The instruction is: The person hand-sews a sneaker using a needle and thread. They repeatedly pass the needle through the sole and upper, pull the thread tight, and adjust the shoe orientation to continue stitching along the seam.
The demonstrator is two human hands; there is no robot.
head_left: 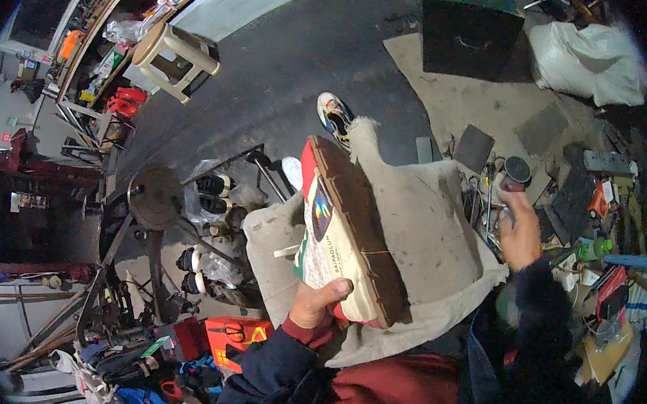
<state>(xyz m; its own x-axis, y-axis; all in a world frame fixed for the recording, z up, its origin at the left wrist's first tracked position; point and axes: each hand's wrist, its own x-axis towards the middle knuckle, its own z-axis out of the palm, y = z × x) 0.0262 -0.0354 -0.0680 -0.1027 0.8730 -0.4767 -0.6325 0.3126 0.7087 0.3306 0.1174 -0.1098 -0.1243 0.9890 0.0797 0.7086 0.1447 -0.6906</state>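
Note:
My left hand (pixel 317 304) grips a sneaker (pixel 334 254) by its heel end, thumb on the cream side. The shoe lies tilted over my lap, its brown sole (pixel 362 245) turned to the right; a thread crosses the sole. Red, green and shiny patches show on its upper. Beneath it a grey-beige cloth (pixel 438 221) covers my lap. Out to the right, my right hand (pixel 521 233) has its fingers curled at a tool with a round, dark, flat face (pixel 517 170); the tool's handle is mostly hidden.
Another sneaker (pixel 335 116) shows beyond the cloth. An iron stand with a round plate (pixel 155 197) rises at left, near several bottles. Tools and scraps litter the floor at right around a green bottle (pixel 595 249). A plastic stool (pixel 175 59), dark box (pixel 468 33) and white sack (pixel 586 62) stand farther off.

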